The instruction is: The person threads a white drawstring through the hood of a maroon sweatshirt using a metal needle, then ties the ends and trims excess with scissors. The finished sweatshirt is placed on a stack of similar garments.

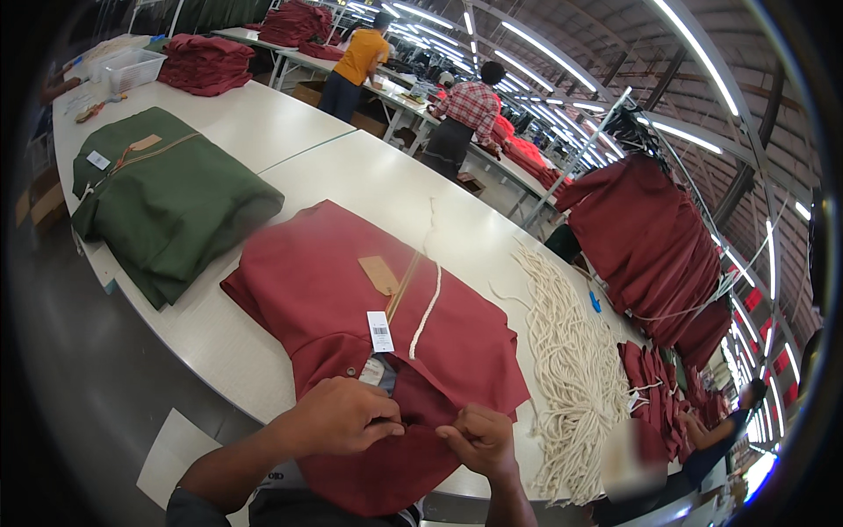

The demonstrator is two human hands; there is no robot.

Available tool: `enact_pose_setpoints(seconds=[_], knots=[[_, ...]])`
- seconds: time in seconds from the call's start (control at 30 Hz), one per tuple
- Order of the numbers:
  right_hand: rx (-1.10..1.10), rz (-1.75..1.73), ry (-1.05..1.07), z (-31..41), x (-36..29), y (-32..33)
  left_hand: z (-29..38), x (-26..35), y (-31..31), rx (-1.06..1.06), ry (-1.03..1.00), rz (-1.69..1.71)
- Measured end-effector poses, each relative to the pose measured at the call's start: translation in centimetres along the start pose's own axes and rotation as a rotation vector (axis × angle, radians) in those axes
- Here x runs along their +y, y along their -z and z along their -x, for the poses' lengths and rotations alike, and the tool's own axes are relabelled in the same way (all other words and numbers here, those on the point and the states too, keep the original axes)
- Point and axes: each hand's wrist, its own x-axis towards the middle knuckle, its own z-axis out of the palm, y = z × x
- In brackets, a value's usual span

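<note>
A red zipped garment point(309, 263) lies spread before me, its lower part hanging over the table's near edge. My left hand point(346, 416) pinches the red fabric between thumb and fingers below the neck opening. To its right my right hand point(481, 438) grips the same fabric, thumb towards the left one. Above the hands, a white barcode tag point(379, 331) and a brown card tag point(378, 275) hang by the zipper point(407, 280). A loose white cord point(427, 309) lies across the garment. A metal eyelet point(351, 371) shows near the opening.
A folded green garment point(178, 191) lies left on the white table point(296, 141). White cords point(573, 369) form a large bundle right. Beyond stand a red garment stack point(205, 62), a plastic basket point(132, 71) and hanging red garments point(649, 244). Several people work nearby.
</note>
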Motion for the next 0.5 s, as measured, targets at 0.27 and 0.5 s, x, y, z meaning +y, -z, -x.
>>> enact_pose_setpoints(seconds=[0.27,0.5], knots=[[0.161,-0.002,-0.057,0.3,0.1,-1.4,-0.4,0.1,0.1,-0.014,0.080,0.076],[0.124,-0.065,-0.094,0.4,-0.6,-3.4,-1.1,-0.7,-1.6,0.042,0.034,0.165]])
